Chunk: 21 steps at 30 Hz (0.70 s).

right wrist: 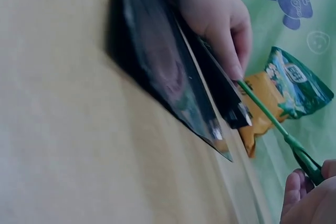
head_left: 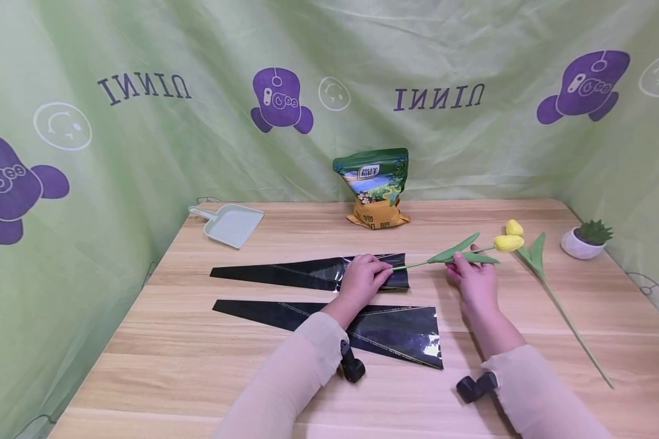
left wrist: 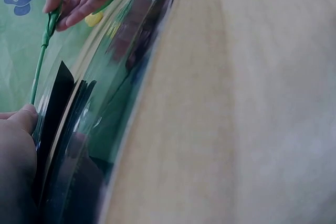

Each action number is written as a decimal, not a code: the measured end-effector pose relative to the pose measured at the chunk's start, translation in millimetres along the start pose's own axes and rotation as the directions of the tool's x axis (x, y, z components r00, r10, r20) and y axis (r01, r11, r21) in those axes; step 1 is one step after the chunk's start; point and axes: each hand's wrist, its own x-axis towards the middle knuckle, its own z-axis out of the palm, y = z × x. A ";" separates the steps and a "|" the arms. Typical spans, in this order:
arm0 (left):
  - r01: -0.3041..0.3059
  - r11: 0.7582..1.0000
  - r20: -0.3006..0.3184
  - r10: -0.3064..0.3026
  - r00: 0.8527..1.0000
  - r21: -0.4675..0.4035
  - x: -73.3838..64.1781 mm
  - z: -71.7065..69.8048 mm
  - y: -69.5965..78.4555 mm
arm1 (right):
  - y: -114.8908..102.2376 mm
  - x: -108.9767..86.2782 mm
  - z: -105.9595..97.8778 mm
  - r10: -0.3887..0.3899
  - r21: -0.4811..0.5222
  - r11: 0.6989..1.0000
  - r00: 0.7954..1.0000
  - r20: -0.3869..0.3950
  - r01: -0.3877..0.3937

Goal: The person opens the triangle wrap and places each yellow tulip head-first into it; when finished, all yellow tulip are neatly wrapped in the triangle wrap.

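An artificial yellow tulip [head_left: 508, 244] with green leaves lies nearly level, its stem pointing left toward the mouth of a black flower sleeve [head_left: 285, 272]. My right hand [head_left: 474, 280] holds it by the leaves just below the bloom. At the sleeve's wide end, my left hand [head_left: 362, 281] pinches the lower stem [right wrist: 265, 111] between thumb and fingers. Whether the stem's end lies inside the sleeve is hidden by that hand. Nearer me, a second black flower sleeve [head_left: 398, 329] lies flat under my left forearm.
Another yellow tulip [head_left: 568, 314] lies on the table [head_left: 170, 366] at the right. A small potted succulent [head_left: 582, 242] stands near the right edge. At the back are a green and orange bag [head_left: 374, 189] and, farther left, a pale dustpan [head_left: 233, 225]. Green printed cloth surrounds the table.
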 end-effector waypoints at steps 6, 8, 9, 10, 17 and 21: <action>-0.001 1.000 -0.004 0.001 1.000 -0.006 0.5 1.8 -1.5 | -9.1 4.7 -5.8 0.010 0.093 0.996 0.999 -0.051 -0.005; -0.006 1.000 -0.008 0.006 1.000 -0.004 0.9 2.8 -2.4 | -11.7 6.2 -7.3 0.012 0.123 0.992 0.998 -0.065 -0.003; -0.009 1.000 -0.011 0.009 1.000 -0.002 1.0 3.1 -2.8 | -12.9 6.8 -7.9 0.012 0.134 0.991 0.997 -0.073 -0.002; -0.011 1.000 -0.012 0.011 1.000 -0.001 1.1 3.3 -3.0 | -13.9 7.4 -8.4 0.012 0.140 0.990 0.997 -0.081 0.000; -0.010 1.000 -0.008 0.010 1.000 -0.006 0.4 0.0 -0.7 | -17.3 8.5 -11.0 0.021 0.148 0.989 0.993 -0.119 -0.003; -0.006 1.000 -0.005 0.006 1.000 0.007 -1.1 -1.4 0.3 | -15.9 8.6 -12.1 0.024 0.150 0.989 0.992 -0.121 -0.006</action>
